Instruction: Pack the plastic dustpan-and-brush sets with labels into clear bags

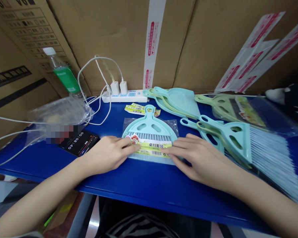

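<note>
In front of me lies a light-blue brush and dustpan set (pixel 149 122), its handle pointing away from me and grey-blue bristles showing. Clear plastic film is visible around it. Across its near part runs a yellow-green and white paper label (pixel 151 147) with a red mushroom cartoon and a barcode. At the label's left end, the fingers of my left hand (pixel 111 152) are closed on it. My right hand (pixel 195 157) pinches the label's right side with thumb and fingertips, over the dustpan's edge. What lies under the fingers is hidden.
Behind are stacked dustpans (pixel 181 100), spare labels (pixel 139 109) and a power strip (pixel 129 96) with chargers. Brushes (pixel 238 135) lie right, near a bagged green set (pixel 228 107). A phone timer (pixel 80 142), cables and a bottle (pixel 65 77) are left. Cardboard boxes (pixel 119 36) wall the back.
</note>
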Tool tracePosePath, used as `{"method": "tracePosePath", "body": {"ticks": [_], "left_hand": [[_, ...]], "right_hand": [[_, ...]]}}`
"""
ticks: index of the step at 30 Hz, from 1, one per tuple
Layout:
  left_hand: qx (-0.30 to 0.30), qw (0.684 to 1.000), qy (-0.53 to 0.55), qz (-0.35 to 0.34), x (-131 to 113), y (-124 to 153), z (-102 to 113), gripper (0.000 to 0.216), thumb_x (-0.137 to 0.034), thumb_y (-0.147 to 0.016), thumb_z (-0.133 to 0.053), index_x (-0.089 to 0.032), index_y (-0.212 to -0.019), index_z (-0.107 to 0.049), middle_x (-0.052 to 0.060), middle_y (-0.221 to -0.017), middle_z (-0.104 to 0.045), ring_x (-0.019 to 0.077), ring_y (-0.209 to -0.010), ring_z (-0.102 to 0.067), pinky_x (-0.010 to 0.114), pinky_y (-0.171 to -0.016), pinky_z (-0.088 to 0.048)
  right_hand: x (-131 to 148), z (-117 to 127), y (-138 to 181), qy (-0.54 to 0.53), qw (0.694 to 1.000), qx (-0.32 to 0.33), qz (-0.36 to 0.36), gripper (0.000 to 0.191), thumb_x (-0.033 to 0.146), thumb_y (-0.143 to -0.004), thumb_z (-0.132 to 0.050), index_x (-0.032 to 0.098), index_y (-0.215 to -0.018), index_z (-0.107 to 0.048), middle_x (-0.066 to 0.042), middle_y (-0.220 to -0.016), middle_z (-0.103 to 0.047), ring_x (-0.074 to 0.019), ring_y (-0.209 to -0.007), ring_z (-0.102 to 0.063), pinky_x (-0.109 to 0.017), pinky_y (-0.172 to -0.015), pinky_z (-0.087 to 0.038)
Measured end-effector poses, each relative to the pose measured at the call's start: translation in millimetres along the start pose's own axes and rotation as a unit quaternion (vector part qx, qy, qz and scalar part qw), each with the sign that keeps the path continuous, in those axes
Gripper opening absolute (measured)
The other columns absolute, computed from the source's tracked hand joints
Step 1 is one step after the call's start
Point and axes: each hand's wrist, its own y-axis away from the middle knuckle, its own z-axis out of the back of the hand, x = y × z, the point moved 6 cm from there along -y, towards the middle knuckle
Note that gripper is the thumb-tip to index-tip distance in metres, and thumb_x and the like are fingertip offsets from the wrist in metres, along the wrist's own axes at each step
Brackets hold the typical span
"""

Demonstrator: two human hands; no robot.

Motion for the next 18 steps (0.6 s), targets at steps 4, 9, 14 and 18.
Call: {"method": "tracePosePath", "body": {"ticks": [4,9,14,18], "left_hand": [[0.018,1.0,0.022,0.013,2,0,-1,0.033,-0.012,-0.09,-0.047,-0.022,-0.117,-0.062,0.002,-0.1,-0.071,0.0134,-0.067,-0.067,0.026,-0.06,-0.052],[0.018,0.999,0.041,0.02,3,1,0,0.034,-0.01,-0.087,-0.049,-0.022,-0.115,-0.064,0.001,-0.104,-0.072,0.014,-0.07,-0.069,0.027,-0.063,-0.054],[-0.001,0.999,0.044,0.015,3,0,1,0.034,-0.01,-0.086,-0.05,-0.021,-0.114,-0.064,0.001,-0.104,-0.073,0.0149,-0.07,-0.069,0.028,-0.062,-0.054],[-0.002,0.999,0.036,0.009,4,0,2,0.033,-0.01,-0.085,-0.051,-0.022,-0.113,-0.064,0.0,-0.103,-0.073,0.0153,-0.069,-0.069,0.028,-0.061,-0.054]], "right_hand": [[-1,4,0,-0.002,1.0,-0.01,-0.015,0.026,0.012,-0.086,-0.051,0.022,-0.089,-0.074,-0.001,-0.077,-0.075,-0.018,-0.067,-0.066,-0.033,-0.069,-0.042],[-8,7,1,0.022,0.999,0.014,-0.035,0.024,0.012,-0.081,-0.05,0.022,-0.074,-0.071,-0.002,-0.067,-0.072,-0.0177,-0.061,-0.064,-0.033,-0.064,-0.04],[-11,8,2,0.038,0.998,0.031,-0.047,0.022,0.013,-0.078,-0.049,0.022,-0.068,-0.066,-0.001,-0.063,-0.069,-0.017,-0.056,-0.061,-0.033,-0.063,-0.039],[-10,8,2,0.054,0.997,0.03,-0.044,0.021,0.013,-0.078,-0.047,0.022,-0.069,-0.063,-0.001,-0.057,-0.064,-0.0166,-0.052,-0.058,-0.032,-0.062,-0.038]]}}
